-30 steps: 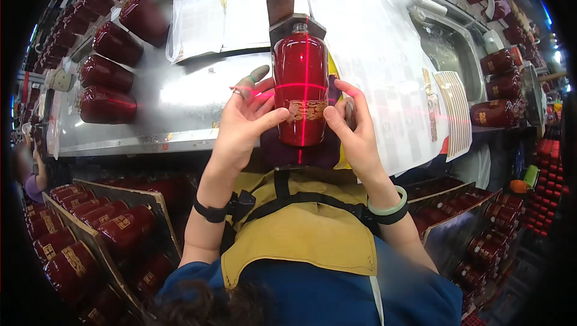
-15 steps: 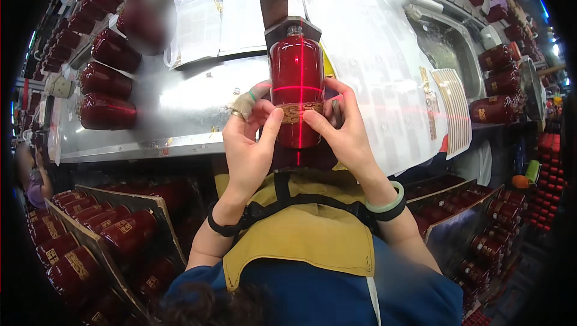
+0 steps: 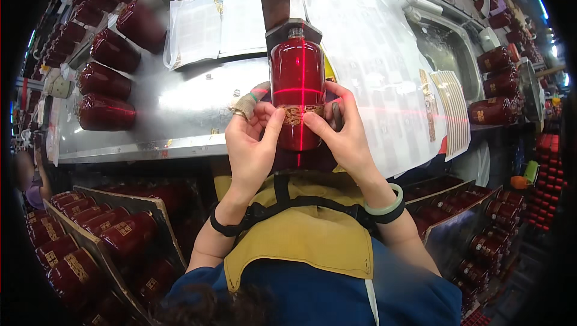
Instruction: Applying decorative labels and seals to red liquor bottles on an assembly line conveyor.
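A dark red glass bottle point(image 3: 296, 64) lies with its clear neck pointing away from me, against a dark stand. Red light lines cross on it. Around its lower half runs a gold patterned decal strip point(image 3: 293, 114). My left hand point(image 3: 252, 137) is at the bottle's left side, its thumb pressing the strip's left end; a beige wrap and a green band cover some fingers. My right hand point(image 3: 345, 134) mirrors it, thumb on the strip near the vertical light line, index finger along the bottle's right side. Both hands' other fingers are partly hidden beside the bottle.
Several red bottles point(image 3: 107, 111) lie at the left of the metal worktop point(image 3: 174, 109). White decal sheets point(image 3: 366, 73) spread right of the stand, beside a sink point(image 3: 448, 49) with a curved faucet. Boarded racks point(image 3: 114, 254) of decorated bottles flank me below the worktop.
The strip's solid brown look has given way to gold pattern with dark red showing between. Both hands stay nearly in place, with only slight shifts at the thumbs.
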Action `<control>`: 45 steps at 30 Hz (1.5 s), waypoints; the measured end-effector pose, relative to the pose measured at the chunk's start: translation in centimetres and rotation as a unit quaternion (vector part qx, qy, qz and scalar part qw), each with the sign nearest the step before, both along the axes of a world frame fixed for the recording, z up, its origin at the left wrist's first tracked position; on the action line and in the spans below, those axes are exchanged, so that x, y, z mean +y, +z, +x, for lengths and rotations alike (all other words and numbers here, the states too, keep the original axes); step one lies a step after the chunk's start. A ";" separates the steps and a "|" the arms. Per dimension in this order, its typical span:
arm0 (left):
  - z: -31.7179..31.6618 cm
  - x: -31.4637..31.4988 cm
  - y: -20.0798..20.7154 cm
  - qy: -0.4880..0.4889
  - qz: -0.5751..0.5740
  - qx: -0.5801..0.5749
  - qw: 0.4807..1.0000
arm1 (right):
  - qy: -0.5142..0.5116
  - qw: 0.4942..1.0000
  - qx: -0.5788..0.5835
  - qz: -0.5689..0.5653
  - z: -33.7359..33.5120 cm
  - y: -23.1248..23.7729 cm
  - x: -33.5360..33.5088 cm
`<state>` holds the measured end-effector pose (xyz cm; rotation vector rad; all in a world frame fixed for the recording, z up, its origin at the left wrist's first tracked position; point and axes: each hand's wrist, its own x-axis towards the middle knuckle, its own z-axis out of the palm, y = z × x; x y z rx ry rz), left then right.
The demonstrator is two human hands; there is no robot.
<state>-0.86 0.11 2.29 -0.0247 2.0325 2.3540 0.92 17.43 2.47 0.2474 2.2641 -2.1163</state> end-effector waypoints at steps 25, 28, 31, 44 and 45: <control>0.5 -1.1 -1.9 -0.067 -0.394 0.349 0.848 | -0.050 0.971 0.217 0.089 0.3 0.9 3.4; 0.6 -1.1 -2.7 -0.057 -0.369 0.336 0.865 | -0.040 0.923 0.304 0.235 0.3 1.3 3.8; 1.0 -1.0 -3.3 -0.049 -0.341 0.298 0.890 | 0.089 0.807 0.451 0.370 1.1 1.4 3.7; 1.0 -0.3 -1.8 0.001 -0.322 0.330 0.887 | 0.164 0.789 0.463 0.369 0.6 3.2 2.9; 1.1 -0.4 -1.8 0.013 -0.320 0.327 0.889 | 0.166 0.790 0.461 0.369 0.2 4.3 3.0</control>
